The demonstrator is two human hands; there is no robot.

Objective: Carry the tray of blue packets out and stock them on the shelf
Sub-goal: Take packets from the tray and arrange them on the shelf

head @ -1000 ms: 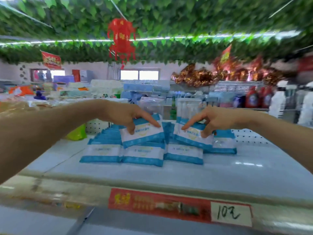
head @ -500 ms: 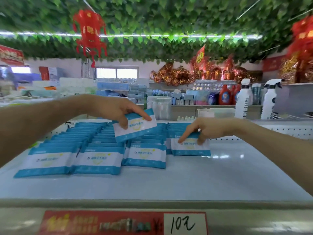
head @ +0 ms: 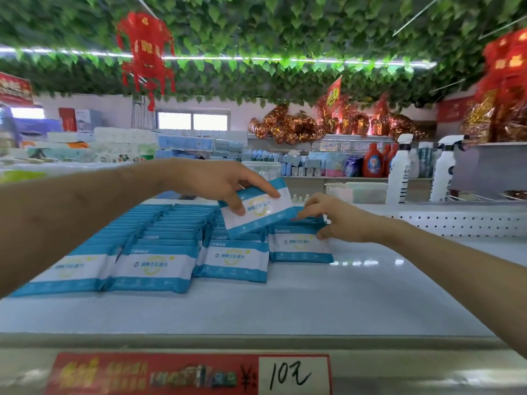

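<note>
Head view: gripping one blue wet-wipe packet (head: 259, 210) in the left hand (head: 216, 186), with thumb beneath and fingers curled over its upper corner, holding it tilted in the air just above the stocked rows (head: 159, 238). Pinching lightly with the right hand (head: 339, 220) the top edge of the front packet (head: 299, 246) in the rightmost row, lying flat on the shelf (head: 285, 303). Judging these packets as light, soft and squashy under slick film, probably sliding easily on one another. Taking each by a short edge, with thumb and fingers on opposite faces, and squeezing gently, seeming the safest hold.
</note>
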